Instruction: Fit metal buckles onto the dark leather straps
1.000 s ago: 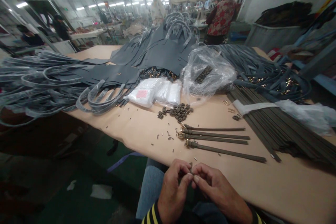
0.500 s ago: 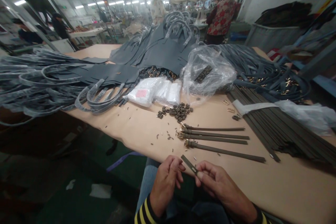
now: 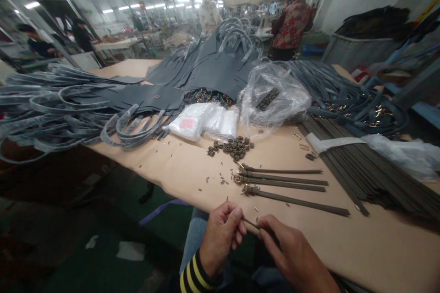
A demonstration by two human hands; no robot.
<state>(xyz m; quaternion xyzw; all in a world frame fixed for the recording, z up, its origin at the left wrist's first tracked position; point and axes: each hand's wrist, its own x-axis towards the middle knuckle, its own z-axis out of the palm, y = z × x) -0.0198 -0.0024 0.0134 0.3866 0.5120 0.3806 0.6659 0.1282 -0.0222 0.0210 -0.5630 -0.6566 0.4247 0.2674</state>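
Observation:
A narrow olive-brown strap (image 3: 250, 223) spans the gap between my two hands at the table's front edge, seen nearly edge-on. My left hand (image 3: 222, 231) pinches one end of it between thumb and fingers. The thumb and forefinger of my right hand (image 3: 292, 247) close on its other end; how the strap continues behind that hand is hidden. Just beyond lie several olive straps with gold buckles (image 3: 285, 195), side by side. A heap of small olive loops (image 3: 235, 147) sits behind them, with tiny dark scraps (image 3: 222, 181) scattered to the left.
A bundle of long olive straps (image 3: 364, 169) covers the table's right side. White packets (image 3: 187, 121) and a clear plastic bag (image 3: 275, 96) stand mid-table. Dark blue-grey panels (image 3: 220, 71) and wrapped handles (image 3: 51, 105) are piled behind and left. Other people (image 3: 292, 23) are in the background.
My left hand has taken hold of the strap's free end. The strap has turned from showing its flat face to nearly edge-on, and my right hand's fingers have shifted their grip.

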